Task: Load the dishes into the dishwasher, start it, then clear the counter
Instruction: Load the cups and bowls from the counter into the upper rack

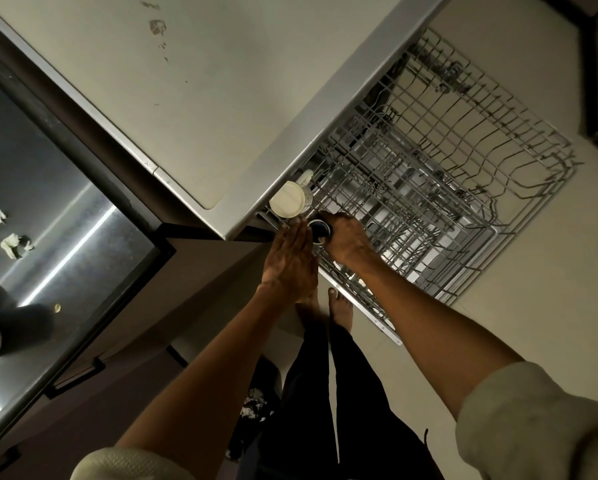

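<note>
Dishwasher rack (463,188): grey wire, pulled out from under the counter (193,91), over the pale floor.
White mug (288,199): upside down at the rack's near corner, against the counter edge, handle towards the rack.
Dark cup (320,228): in the same corner just beside the white mug, rim showing between both hands.
Right hand (346,240): fingers curled round the dark cup from above.
Left hand (290,261): fingers straight and pressed together, tips touching the rack edge beside the white mug.
Sink (48,216): steel, to the left, holding food scraps (15,244) and a dark bottle (16,327).
</note>
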Motion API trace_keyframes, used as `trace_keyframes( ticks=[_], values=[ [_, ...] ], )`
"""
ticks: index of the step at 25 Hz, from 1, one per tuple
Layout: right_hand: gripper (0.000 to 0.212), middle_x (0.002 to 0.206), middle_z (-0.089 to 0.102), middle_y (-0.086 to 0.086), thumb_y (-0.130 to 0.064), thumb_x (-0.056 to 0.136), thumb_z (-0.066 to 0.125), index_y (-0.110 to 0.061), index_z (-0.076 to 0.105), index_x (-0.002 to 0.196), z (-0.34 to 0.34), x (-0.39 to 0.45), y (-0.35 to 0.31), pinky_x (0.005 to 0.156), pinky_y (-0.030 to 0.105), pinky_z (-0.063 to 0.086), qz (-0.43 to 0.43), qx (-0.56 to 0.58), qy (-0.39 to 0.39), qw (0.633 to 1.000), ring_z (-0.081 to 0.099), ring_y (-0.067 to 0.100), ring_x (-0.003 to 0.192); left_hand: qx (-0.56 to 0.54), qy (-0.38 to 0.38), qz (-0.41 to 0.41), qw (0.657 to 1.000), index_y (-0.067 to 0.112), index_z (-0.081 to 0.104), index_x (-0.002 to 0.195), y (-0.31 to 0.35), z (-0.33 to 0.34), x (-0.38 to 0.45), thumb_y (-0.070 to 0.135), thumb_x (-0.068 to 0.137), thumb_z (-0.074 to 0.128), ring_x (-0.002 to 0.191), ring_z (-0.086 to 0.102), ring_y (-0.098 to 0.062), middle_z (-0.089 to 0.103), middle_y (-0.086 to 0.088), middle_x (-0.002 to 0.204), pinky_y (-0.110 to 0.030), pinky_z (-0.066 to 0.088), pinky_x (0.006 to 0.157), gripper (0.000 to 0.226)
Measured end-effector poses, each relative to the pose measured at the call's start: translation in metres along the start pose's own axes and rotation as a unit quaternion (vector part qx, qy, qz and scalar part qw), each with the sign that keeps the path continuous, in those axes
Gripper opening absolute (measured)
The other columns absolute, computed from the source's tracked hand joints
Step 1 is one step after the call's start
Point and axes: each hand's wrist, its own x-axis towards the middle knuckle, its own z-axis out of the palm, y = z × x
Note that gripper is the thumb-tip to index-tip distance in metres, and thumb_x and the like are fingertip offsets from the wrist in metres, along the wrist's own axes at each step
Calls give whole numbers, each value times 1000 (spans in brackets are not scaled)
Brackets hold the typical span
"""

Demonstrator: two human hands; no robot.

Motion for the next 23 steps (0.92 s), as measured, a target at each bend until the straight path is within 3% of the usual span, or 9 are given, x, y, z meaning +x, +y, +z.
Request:
trace_keyframes(
  ticks=[2,5,8,12,15,18,23],
  values=[
    [59,128,62,4,-10,91,66,-34,49,141,2,-1,0,79,31,55,12,-36,-17,999,62,21,104,-12,0,3,1000,4,1,157,1,-2,0,41,104,12,153,-14,-26,-6,-15,166,-46,-7,124,66],
    [82,164,22,13,-14,94,63,-33,17,159,4,-20,-5,97,45,54,47,-74,-29,996,37,37,142,-36,13,13,999,4,4,158,1,-6,-5,39,105,18,153,-11,-25,-3,-14,166,-42,-10,124,65],
    [87,166,12,13,-22,92,66,-25,12,160,0,-53,-14,101,45,51,34,-114,29,993,27,36,148,-75,26,7,997,5,0,158,1,-9,-20,34,103,27,153,-10,-23,-7,-13,166,-39,-6,124,67],
    [80,166,13,14,-23,94,60,-15,16,159,-15,-97,-40,119,47,31,-51,-139,54,987,17,30,152,-126,62,-15,990,7,-3,158,12,-30,-51,24,100,37,153,-11,-23,-8,-13,166,-42,3,126,72],
    [79,166,15,14,-25,94,59,-10,15,159,-22,-123,-65,125,43,19,-107,-156,72,979,12,26,154,-134,124,-5,983,9,-1,159,18,-50,-81,33,102,32,153,-9,-21,-4,-10,166,-39,0,126,70],
    [76,167,5,12,-26,99,48,-9,7,160,-36,-146,-92,126,41,10,-170,-189,86,963,2,21,155,-143,204,-30,968,12,0,159,14,-72,-120,40,101,17,153,-12,-19,-6,-8,166,-38,-1,125,66],
    [64,167,5,11,-23,104,39,-7,10,159,-54,-172,-147,126,41,11,-311,-188,139,921,2,20,155,-193,322,-93,922,15,-1,159,-6,-104,-178,33,104,22,152,-14,-13,-8,-5,167,-37,2,126,63]
  ],
)
